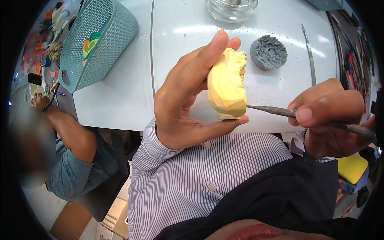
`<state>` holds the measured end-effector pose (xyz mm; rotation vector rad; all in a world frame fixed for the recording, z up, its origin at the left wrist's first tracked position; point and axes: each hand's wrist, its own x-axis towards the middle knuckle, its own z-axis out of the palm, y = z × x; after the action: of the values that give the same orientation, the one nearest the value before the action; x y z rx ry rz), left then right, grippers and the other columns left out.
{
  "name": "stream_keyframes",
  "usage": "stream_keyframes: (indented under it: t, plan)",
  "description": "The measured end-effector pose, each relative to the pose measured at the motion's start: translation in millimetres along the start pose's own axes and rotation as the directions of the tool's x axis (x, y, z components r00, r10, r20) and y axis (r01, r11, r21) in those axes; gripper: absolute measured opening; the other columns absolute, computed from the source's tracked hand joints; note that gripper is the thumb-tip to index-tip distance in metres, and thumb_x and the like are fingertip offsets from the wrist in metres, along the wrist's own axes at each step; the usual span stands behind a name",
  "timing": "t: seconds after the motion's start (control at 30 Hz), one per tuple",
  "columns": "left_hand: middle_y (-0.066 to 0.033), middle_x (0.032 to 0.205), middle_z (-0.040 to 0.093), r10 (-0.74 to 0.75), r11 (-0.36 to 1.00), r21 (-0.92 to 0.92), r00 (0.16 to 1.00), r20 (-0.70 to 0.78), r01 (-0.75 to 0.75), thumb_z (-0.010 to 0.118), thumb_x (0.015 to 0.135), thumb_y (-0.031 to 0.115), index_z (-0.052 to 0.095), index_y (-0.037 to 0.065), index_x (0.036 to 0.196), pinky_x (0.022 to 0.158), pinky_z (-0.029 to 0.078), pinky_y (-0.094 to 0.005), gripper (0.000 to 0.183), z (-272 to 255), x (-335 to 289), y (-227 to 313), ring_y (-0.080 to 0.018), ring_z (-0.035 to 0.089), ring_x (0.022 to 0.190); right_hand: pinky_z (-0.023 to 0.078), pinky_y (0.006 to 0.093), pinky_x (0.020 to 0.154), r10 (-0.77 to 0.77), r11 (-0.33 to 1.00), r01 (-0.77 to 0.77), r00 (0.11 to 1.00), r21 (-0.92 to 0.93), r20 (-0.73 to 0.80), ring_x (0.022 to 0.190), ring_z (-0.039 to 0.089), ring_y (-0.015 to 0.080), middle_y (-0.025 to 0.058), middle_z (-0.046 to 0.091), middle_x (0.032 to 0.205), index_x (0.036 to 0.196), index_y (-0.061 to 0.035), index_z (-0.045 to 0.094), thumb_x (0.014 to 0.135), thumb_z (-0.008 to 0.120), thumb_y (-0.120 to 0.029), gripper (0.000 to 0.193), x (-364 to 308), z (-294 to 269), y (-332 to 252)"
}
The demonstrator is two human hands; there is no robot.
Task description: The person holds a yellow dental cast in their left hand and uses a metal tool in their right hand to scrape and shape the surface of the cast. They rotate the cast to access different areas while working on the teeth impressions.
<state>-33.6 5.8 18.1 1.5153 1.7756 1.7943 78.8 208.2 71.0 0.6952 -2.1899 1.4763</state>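
1. Holding a yellow dental cast (227,90) in the left hand (182,96), raised above the white table (180,24), just in front of the striped shirt (180,192).
2. Spread to the cast's height with the left fingers, up along its left side to the top, and bracing its base with the thumb.
3. Turned rightward with the cast's toothed edge.
4. Pinching a slim metal tool (280,111) by its knurled handle in the right hand (330,112), with thumb and fingers closed tight.
5. Aimed left with the tool's tip, at the cast's lower right edge; cannot tell contact from a slight gap.
6. Lying beyond, on the table: a round grey block (269,53), rough on top; farther right, a thin knife (309,54).
7. Cut off at the top edge: a glass dish (231,14).
8. Standing at left: a teal basket (118,44), with coloured pieces (92,45) inside.
9. Seated past the basket: a co-worker (80,172) in blue-grey.
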Motion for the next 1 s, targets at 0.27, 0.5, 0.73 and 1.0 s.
stream_keyframes:
  t: [0.27, 0.5, 0.73, 1.0]
  plan:
    - [-0.0315, 0.122, 0.037, -0.002, 1.0, 0.006, 1.0, 0.007, 0.002, 0.08, 0.054, 0.004, 0.01, -0.003, 0.133, 0.084, 0.047, -0.0382, 0.106, -1, 1, 1, -0.0294, 0.05, 0.106, 0.047, 0.0243, 0.06, 0.008, 1.0, -0.008, 1.0, -0.006, 0.015, 0.072, 0.055, 0.018, 0.0113, 0.05, 0.09, 0.104, -0.001, 0.042, 0.076, 0.053, 0.004, 0.031, 1, 0, -3]
    - [-0.0313, 0.122, 0.037, 0.004, 1.0, 0.005, 1.0, 0.013, -0.004, 0.08, 0.054, 0.004, 0.01, -0.003, 0.133, 0.084, 0.047, -0.0376, 0.106, -1, 2, 2, -0.0288, 0.05, 0.106, 0.047, 0.024, 0.059, 0.032, 0.999, -0.032, 0.999, -0.016, 0.042, 0.072, 0.055, 0.0184, 0.0103, 0.05, 0.089, 0.102, -0.0019, 0.043, 0.074, 0.055, 0.005, 0.031, 3, -2, -6]
    - [-0.0302, 0.123, 0.037, 0.009, 1.0, 0.017, 1.0, 0.012, -0.009, 0.081, 0.054, 0.006, 0.01, -0.002, 0.133, 0.083, 0.048, -0.0371, 0.107, -2, 1, 0, -0.0282, 0.051, 0.105, 0.047, 0.0237, 0.058, 0.064, 0.998, -0.062, 0.995, -0.03, 0.071, 0.072, 0.056, 0.0187, 0.0093, 0.05, 0.088, 0.1, -0.0027, 0.044, 0.073, 0.057, 0.005, 0.031, 3, -4, -9]
    - [-0.0325, 0.123, 0.034, 0.056, 0.998, -0.031, 0.998, 0.001, -0.056, 0.082, 0.052, 0.007, 0.012, 0.002, 0.131, 0.082, 0.049, -0.0412, 0.106, -3, -1, -3, -0.0312, 0.052, 0.103, 0.047, 0.0234, 0.057, 0.101, 0.995, -0.097, 0.989, -0.036, 0.113, 0.072, 0.056, 0.0191, 0.0081, 0.05, 0.087, 0.098, -0.0037, 0.045, 0.071, 0.058, 0.006, 0.032, 5, -9, -13]
